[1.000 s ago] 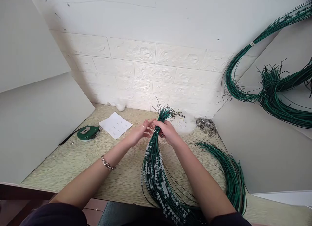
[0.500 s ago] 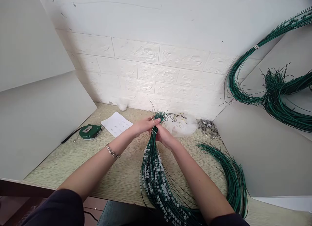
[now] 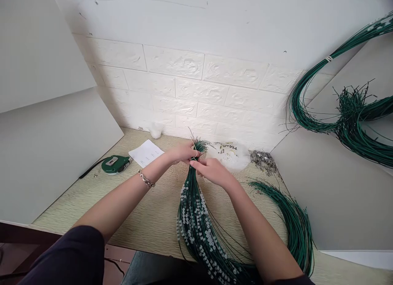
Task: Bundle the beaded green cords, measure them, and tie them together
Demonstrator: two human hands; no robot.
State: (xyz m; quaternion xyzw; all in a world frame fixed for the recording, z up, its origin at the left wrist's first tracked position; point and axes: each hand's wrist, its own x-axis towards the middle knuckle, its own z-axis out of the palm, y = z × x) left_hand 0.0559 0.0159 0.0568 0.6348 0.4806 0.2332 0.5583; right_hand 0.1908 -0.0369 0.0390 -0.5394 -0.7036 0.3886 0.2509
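Head view: the bundle of green wires (image 3: 192, 175) stands at the middle of the counter (image 3: 153, 223), its tips at the far end, its body fanning towards me and over the near edge, with white beads (image 3: 210, 240) strung along it. My left hand (image 3: 183, 152) has its fingers closed around the neck, just under the loose tips. My right hand (image 3: 215, 170) pinches just nearer to me, thumb on top; the fingers behind are mostly hidden. A thin pale band (image 3: 195, 151) shows at the left fingers, looped at the neck; I cannot tell how tight it is.

To do this well, I judge one hand should grip the neck firmly while the other works the band, so that no wire slips out or springs sideways. The band wants to sit flat and snug, clear of the beads, without bending the thin tips. A few strands run loose on the right and could miss the band.

A sheet of paper (image 3: 145, 153) and a tape measure (image 3: 115, 164) lie to the left, and a second bundle (image 3: 293, 223) curves at the right.
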